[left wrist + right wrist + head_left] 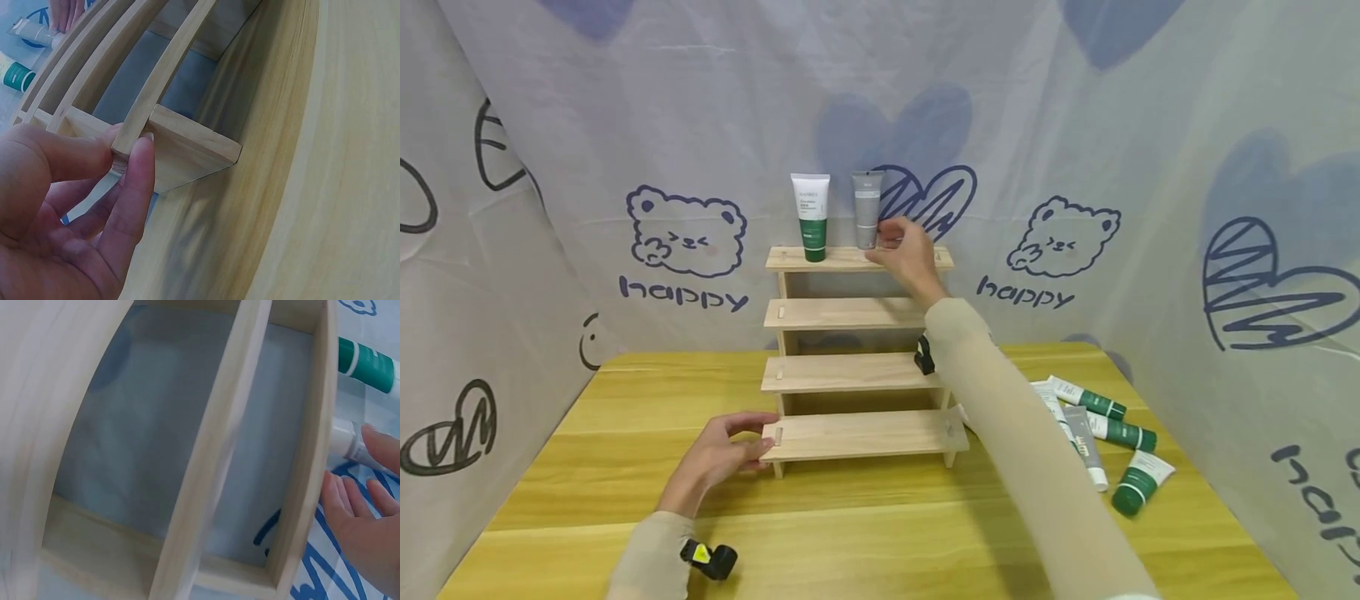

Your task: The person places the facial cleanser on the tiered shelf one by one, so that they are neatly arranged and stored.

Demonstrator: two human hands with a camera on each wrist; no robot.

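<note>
Atop the rack [842, 313], I would ease aside the right hand [913, 257], loosely spread beside the grey tube [867, 208], the left hand [718, 454] pinching the bottom shelf [865, 435].

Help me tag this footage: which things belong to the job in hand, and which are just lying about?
In the job:
four-tier wooden rack, pinched by the left hand
grey squeeze tube, beside the right hand
white-and-green squeeze tube, upright on top

Lying about:
loose squeeze tubes, perhaps involved too
</note>
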